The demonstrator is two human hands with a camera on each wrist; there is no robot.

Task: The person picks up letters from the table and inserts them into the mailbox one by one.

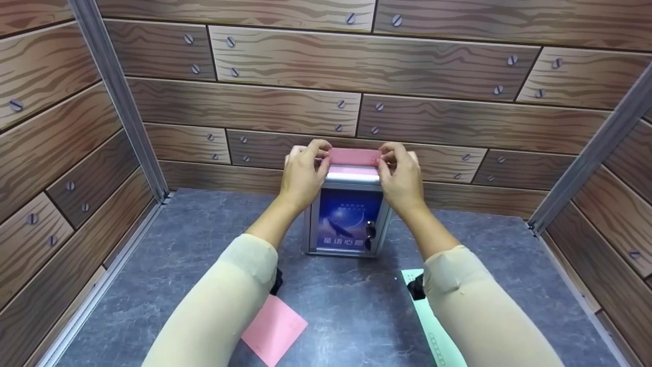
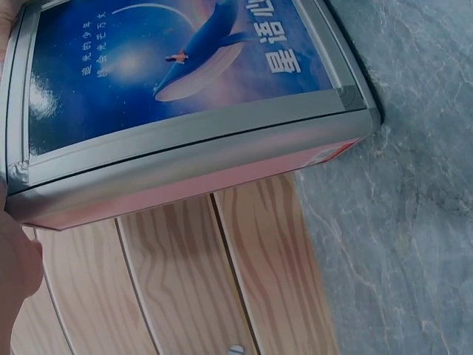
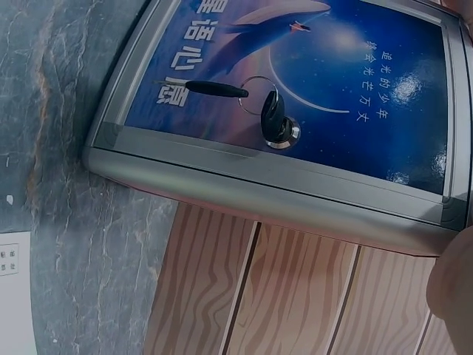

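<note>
We pinch the pink slip [image 1: 354, 156] at each end with the left hand [image 1: 301, 176] and right hand [image 1: 402, 178]. It sits atop the metal box [image 1: 346, 219] on the bench [image 1: 346, 311].

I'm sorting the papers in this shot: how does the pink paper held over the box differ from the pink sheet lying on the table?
The held pink paper is pinched at both ends by the left hand and right hand above the metal box; the pink sheet lies loose on the table, untouched. The held one shows as a narrow strip; the other lies flat, partly under the left sleeve. Both are similar pink.
</note>
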